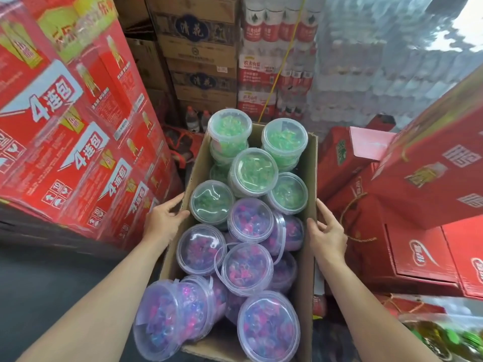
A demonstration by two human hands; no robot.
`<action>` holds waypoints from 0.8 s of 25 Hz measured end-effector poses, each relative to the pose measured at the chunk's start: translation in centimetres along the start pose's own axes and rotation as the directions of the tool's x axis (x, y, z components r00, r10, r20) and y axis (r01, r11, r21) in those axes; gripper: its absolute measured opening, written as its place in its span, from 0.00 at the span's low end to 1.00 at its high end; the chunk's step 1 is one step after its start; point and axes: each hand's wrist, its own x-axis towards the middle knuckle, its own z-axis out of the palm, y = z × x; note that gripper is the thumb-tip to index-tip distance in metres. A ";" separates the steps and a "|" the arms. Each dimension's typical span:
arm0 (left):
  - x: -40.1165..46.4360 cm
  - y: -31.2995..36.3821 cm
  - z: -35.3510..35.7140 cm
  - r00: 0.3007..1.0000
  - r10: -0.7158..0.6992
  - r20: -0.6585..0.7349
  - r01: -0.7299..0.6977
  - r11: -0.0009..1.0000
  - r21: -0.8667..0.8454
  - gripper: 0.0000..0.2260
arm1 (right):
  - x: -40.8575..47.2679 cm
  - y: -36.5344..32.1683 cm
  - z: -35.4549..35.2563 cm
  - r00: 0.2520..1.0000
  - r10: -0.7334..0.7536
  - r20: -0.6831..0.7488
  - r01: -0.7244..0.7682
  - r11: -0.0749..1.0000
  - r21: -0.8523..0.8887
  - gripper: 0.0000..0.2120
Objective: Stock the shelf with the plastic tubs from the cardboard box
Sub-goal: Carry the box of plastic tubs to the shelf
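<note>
An open cardboard box (309, 178) fills the middle of the view, packed with clear round plastic tubs. Several tubs with green contents (253, 171) lie in its far half. Several with pink and purple contents (247, 266) lie in its near half, some on their sides. My left hand (164, 216) grips the box's left wall, thumb over the rim. My right hand (326, 231) grips the right wall the same way. No shelf is in sight.
Stacked red cartons (73, 142) rise close on the left. Red gift boxes (418, 205) with cord handles crowd the right. Brown cartons (198, 61) and shrink-wrapped water bottle packs (277, 74) stand behind the box. Dark floor shows at lower left.
</note>
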 end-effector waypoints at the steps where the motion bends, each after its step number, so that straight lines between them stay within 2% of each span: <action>1: -0.2 -0.1 -0.1 1.000 0.005 0.002 -0.005 1.000 0.019 0.21 | -0.1 0.1 -0.1 1.000 0.000 0.011 0.000 1.000 0.011 0.26; 9: -4.3 -4.1 -2.7 1.000 0.006 -0.022 -0.006 1.000 0.025 0.19 | -4.7 1.6 -0.1 0.999 -0.043 0.033 0.044 0.999 -0.011 0.24; 16: -10.8 -10.8 -9.0 0.998 0.010 -0.056 -0.009 1.000 0.008 0.20 | -14.7 2.9 1.4 0.993 -0.112 0.046 0.117 0.985 -0.125 0.23; 20: -16.2 -15.8 -13.5 0.997 -0.034 -0.063 0.035 0.999 0.018 0.19 | -21.7 5.1 3.3 0.990 -0.121 0.075 0.130 0.982 -0.133 0.24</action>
